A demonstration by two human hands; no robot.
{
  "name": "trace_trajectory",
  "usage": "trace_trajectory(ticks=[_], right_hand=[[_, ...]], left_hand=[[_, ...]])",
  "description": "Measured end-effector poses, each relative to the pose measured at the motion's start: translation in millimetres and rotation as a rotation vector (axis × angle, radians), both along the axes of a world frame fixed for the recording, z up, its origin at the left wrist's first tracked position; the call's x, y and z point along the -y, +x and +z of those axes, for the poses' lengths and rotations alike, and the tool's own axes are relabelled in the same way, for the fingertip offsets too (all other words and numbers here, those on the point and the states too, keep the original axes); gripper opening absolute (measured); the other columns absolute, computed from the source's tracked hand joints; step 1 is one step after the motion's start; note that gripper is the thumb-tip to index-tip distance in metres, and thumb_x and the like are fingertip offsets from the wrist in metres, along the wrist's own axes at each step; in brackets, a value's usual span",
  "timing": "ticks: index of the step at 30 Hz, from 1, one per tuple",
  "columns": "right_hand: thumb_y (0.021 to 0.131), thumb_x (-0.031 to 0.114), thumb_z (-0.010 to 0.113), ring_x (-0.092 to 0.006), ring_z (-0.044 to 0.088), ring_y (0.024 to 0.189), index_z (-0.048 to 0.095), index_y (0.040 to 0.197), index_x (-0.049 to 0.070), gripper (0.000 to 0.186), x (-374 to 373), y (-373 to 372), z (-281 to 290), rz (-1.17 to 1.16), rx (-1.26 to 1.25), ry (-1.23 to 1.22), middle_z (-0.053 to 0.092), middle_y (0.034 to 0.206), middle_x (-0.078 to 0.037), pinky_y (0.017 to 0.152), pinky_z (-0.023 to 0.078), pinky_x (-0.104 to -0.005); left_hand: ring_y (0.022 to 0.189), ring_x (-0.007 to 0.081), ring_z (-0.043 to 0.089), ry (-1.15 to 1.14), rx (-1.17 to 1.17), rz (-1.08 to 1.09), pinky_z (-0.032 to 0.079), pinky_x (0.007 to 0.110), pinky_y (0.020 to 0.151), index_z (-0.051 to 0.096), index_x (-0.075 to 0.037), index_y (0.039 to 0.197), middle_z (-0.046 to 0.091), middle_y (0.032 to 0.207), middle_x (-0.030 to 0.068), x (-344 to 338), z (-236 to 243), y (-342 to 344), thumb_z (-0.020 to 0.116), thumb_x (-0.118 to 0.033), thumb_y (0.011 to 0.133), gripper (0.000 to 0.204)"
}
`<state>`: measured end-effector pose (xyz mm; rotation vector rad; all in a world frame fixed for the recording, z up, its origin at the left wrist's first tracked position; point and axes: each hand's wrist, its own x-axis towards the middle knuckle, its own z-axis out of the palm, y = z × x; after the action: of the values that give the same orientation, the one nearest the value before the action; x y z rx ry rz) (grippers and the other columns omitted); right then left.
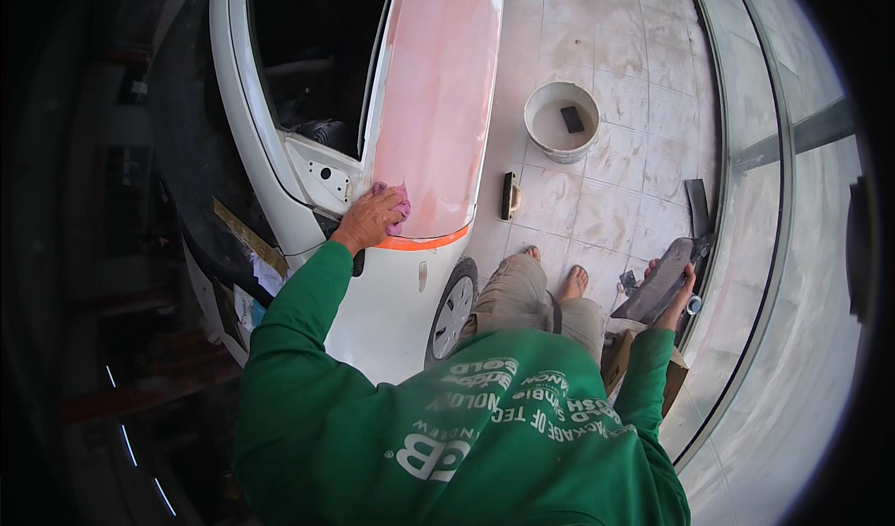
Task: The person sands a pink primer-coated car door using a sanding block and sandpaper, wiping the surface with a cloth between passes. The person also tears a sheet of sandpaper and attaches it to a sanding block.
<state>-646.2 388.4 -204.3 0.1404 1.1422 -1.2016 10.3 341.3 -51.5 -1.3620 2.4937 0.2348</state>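
My left hand (366, 218) is closed on a crumpled pink cloth (399, 207), pressed to the lower end of a pink-patched panel (429, 88) on a white car, beside an orange strip (419, 243). Down at the right, by the glass wall, my right hand (678, 293) grips a long, dark grey, flat piece (657, 274), perhaps a sanding block; its exact kind is unclear.
A bucket (561, 97) of murky liquid with a dark block in it stands on the tiled floor near a black-edged hand tool (509, 196). A car wheel (451, 316) is beside my feet. A cardboard box (673, 381) and dark strip (697, 204) lie by the glass wall (760, 69).
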Motion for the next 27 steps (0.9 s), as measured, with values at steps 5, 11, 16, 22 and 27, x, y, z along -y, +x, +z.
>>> trace_trajectory(ticks=[5,11,16,22,27], right_hand=[[0.096,0.063,0.062,-0.0298,0.072,0.086,0.065,0.118,-0.003,0.069,-26.7,22.2,8.4,-0.15,-0.023,0.015,0.074,0.1,-0.018,0.083,0.062,-0.042],[0.095,0.064,0.066,-0.0184,0.068,0.084,0.069,0.117,0.008,0.06,-1.7,149.2,25.4,0.163,-0.184,-0.057,0.07,0.095,-0.005,0.077,0.057,-0.0333],[0.105,0.042,0.065,-0.0139,0.064,0.113,0.058,0.15,-0.001,0.063,71.1,361.4,16.6,0.204,-0.116,-0.265,0.07,0.129,-0.004,0.099,0.049,-0.0284],[0.096,0.051,0.074,-0.0247,0.068,0.119,0.054,0.158,0.013,0.076,115.7,537.2,30.4,0.438,-0.536,-0.448,0.073,0.133,-0.02,0.106,0.048,-0.0332],[0.099,0.058,0.066,-0.043,0.055,0.122,0.053,0.159,0.015,0.076,109.3,583.0,6.5,0.498,-0.945,-0.496,0.064,0.141,-0.023,0.11,0.042,-0.0452]], left_hand=[[0.132,0.0298,0.061,0.18,-0.161,0.149,0.042,0.048,0.122,0.078,-0.008,0.105,0.067,0.134,0.0084,-0.5,27.7,7.3,0.076,-0.006,0.08,0.025],[0.105,0.0357,0.072,-0.123,-0.216,0.195,0.061,0.044,0.096,0.076,-0.004,0.112,0.074,0.111,0.0149,67.1,102.5,14.7,0.072,-0.016,0.09,0.026],[0.096,0.0349,0.074,-0.122,-0.156,0.073,0.062,0.043,0.092,0.078,-0.006,0.114,0.075,0.109,0.012,103.4,134.9,31.5,0.074,-0.021,0.092,0.027],[0.097,0.0319,0.073,-0.264,-0.23,-0.066,0.062,0.041,0.092,0.076,-0.007,0.112,0.073,0.112,0.0113,128.1,178.7,43.2,0.08,-0.012,0.086,0.027],[0.104,0.0331,0.074,-0.403,-0.332,-0.215,0.062,0.04,0.096,0.076,-0.006,0.113,0.074,0.118,0.0106,178.5,196.0,68.2,0.082,-0.008,0.085,0.029]])
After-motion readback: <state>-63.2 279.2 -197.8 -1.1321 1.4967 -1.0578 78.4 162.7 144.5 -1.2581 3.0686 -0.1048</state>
